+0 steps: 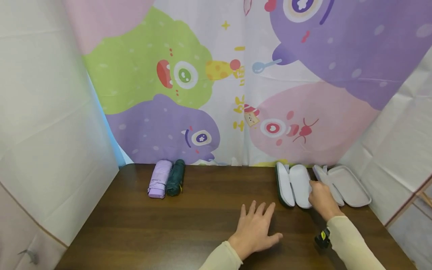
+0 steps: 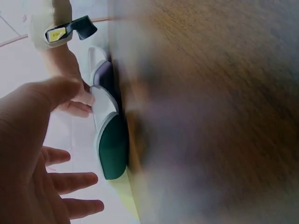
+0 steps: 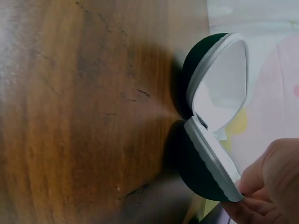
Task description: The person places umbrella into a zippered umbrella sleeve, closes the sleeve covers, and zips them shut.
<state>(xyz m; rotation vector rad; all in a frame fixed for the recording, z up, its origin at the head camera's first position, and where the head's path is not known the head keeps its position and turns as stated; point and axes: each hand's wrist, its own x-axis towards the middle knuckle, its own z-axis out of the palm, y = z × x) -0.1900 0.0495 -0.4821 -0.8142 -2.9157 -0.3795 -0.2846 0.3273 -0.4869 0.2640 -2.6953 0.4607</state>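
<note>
A dark green zip case (image 1: pixel 300 189) with a pale lining lies unzipped and spread at the back right of the table. My right hand (image 1: pixel 322 200) pinches the rim of its right half between thumb and fingers; the right wrist view shows the zipper edge (image 3: pixel 217 154) close up. Just right of it, a second case (image 1: pixel 351 185) also lies spread, its shell purplish in the left wrist view. My left hand (image 1: pixel 254 228) hovers over the table in front of the cases, fingers spread, holding nothing.
A folded lilac umbrella (image 1: pixel 160 179) and a folded dark green umbrella (image 1: pixel 176 178) lie side by side at the back left of the brown table (image 1: pixel 152 232). A cartoon-printed curtain (image 1: pixel 233 86) hangs behind the table, with pale fabric walls (image 1: pixel 50 105) at both sides.
</note>
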